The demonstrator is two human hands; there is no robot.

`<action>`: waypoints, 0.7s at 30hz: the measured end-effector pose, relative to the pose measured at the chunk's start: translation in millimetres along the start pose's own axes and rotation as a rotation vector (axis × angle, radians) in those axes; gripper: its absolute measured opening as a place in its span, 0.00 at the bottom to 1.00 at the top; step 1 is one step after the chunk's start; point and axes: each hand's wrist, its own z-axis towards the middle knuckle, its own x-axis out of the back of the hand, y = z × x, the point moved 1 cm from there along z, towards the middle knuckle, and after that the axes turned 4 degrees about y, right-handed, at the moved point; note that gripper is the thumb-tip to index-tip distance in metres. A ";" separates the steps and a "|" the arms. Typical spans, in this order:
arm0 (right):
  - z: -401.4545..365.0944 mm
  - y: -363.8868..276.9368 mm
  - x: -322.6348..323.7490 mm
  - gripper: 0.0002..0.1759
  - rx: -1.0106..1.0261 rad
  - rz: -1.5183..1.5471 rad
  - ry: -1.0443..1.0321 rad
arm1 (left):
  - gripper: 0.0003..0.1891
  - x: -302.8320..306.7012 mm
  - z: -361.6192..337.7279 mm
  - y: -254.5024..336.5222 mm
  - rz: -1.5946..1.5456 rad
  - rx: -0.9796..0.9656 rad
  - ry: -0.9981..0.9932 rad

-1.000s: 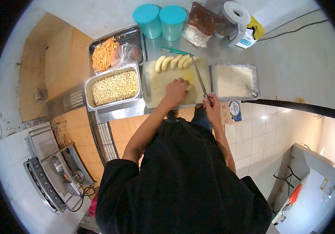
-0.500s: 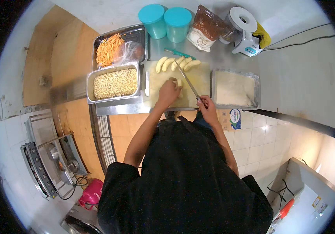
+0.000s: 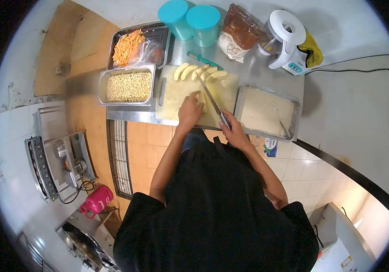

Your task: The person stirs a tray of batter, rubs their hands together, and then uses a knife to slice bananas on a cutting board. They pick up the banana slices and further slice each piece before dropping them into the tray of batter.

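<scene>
On the pale cutting board (image 3: 169, 97), my left hand (image 3: 190, 111) rests with its fingers curled over a peeled banana (image 3: 202, 100), which they partly cover. My right hand (image 3: 233, 130) is wrapped round the handle of a long knife (image 3: 211, 99). The blade points away from me and slants leftward, just right of the held banana. Its tip reaches the row of several peeled bananas (image 3: 186, 72) along the board's far edge. Behind that row lies a teal-handled tool (image 3: 205, 61), probably a peeler or small knife.
Left stand a metal pan (image 3: 151, 96) of pale diced pieces and a dark tray (image 3: 160, 34) with orange strips and a plastic bag. A tray of whitish batter (image 3: 267, 109) sits right. Behind are teal-lidded containers (image 3: 203, 27), a brown bag (image 3: 237, 34) and a white appliance (image 3: 287, 38).
The camera view has shifted and turned slightly. The knife has drawn a little toward me, and my left hand stays over the banana.
</scene>
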 end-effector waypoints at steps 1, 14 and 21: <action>-0.6 0.6 2.7 0.27 0.062 -0.018 -0.005 | 0.28 -2.0 -0.6 -1.2 0.017 -0.028 0.014; -29.2 4.0 -23.1 0.28 -0.128 0.199 0.203 | 0.23 24.1 22.2 -8.8 0.534 -0.734 -0.071; -55.5 8.4 -36.2 0.31 -0.049 0.059 0.295 | 0.17 21.4 24.0 -26.4 0.445 -0.922 -0.076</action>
